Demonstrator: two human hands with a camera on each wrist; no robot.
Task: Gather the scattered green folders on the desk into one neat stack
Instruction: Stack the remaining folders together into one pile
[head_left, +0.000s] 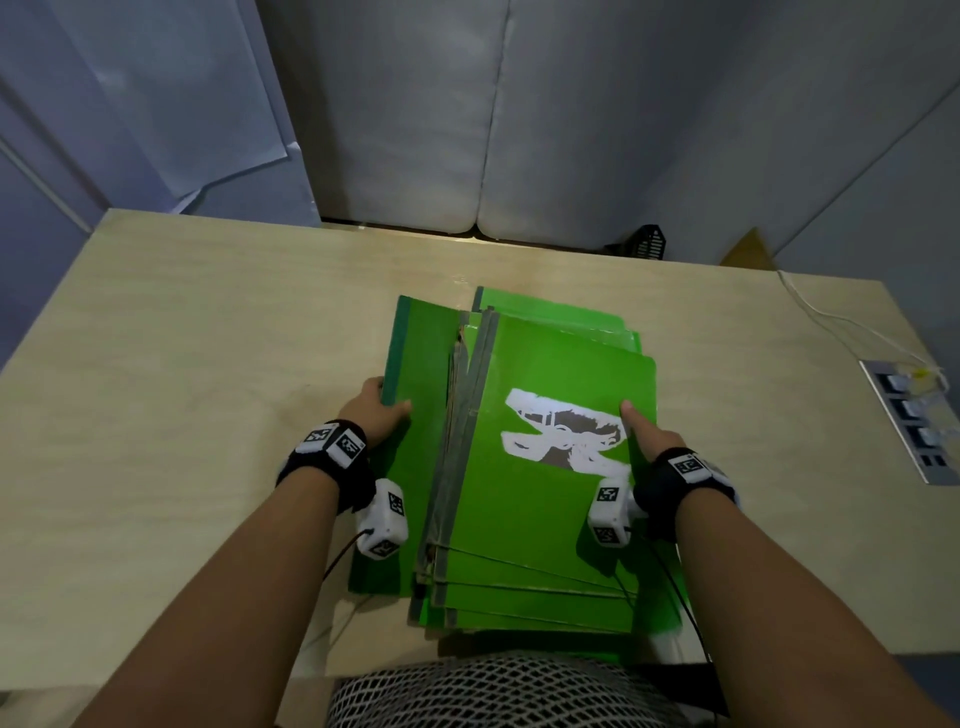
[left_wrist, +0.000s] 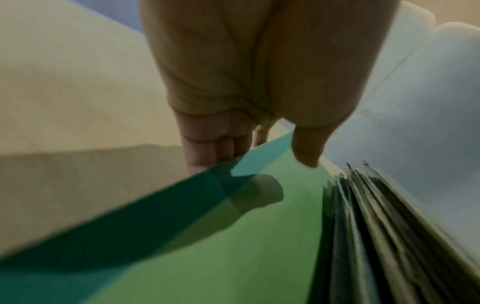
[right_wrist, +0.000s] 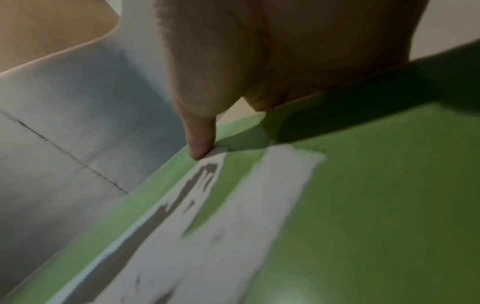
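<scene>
Two hands, left hand (head_left: 382, 415) and right hand (head_left: 649, 439), gripping green folders (head_left: 545, 493), desk (head_left: 182, 389)

Head view: from above, facing forward and down over the desk (head_left: 182, 389) and both forearms. Left wrist view: close, looking along the left hand (left_wrist: 249, 92) at the folder stack's (left_wrist: 233, 246) left edge. Right wrist view: close, along the right hand (right_wrist: 272, 61) onto the top folder's torn white label (right_wrist: 233, 226), shared with the head view.

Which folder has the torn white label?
The top folder of the stack, under the right hand. The other folders showing are plain green, including the one the left hand grips.
</scene>
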